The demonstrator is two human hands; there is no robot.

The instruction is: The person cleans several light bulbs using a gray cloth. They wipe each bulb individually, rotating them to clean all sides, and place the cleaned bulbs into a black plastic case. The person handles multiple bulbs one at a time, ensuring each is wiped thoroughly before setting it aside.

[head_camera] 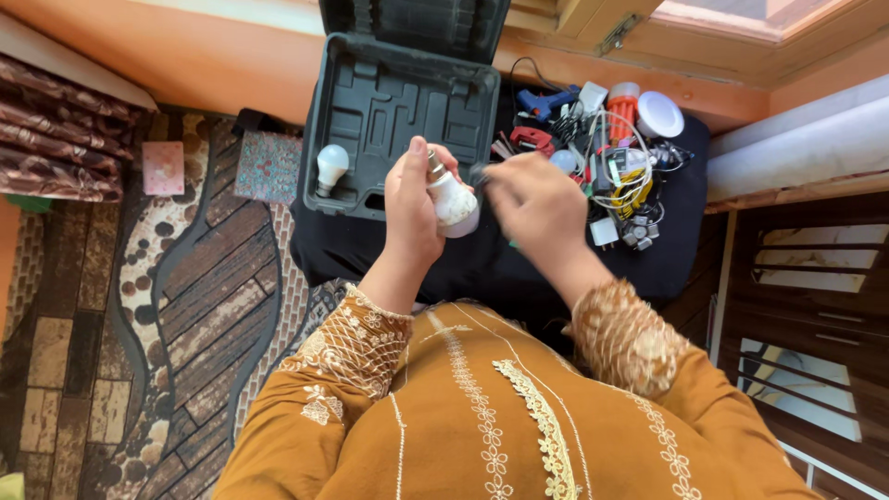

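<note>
My left hand (410,206) grips the white base of a light bulb (454,199), its metal screw cap pointing up and away from me. My right hand (537,206) is closed just to the right of the bulb, blurred, and seems to hold a dark tool whose tip (479,173) is near the bulb; what the tool is I cannot make out. Both hands hover over a black cloth (482,264) on the floor. My mustard embroidered sleeves fill the lower part of the view.
An open dark tool case (389,102) lies beyond my hands, with a second white bulb (331,165) in it. To the right is a heap of parts: a blue glue gun (546,100), wires, white adapters and a round lamp cover (659,114). Patterned rug at left.
</note>
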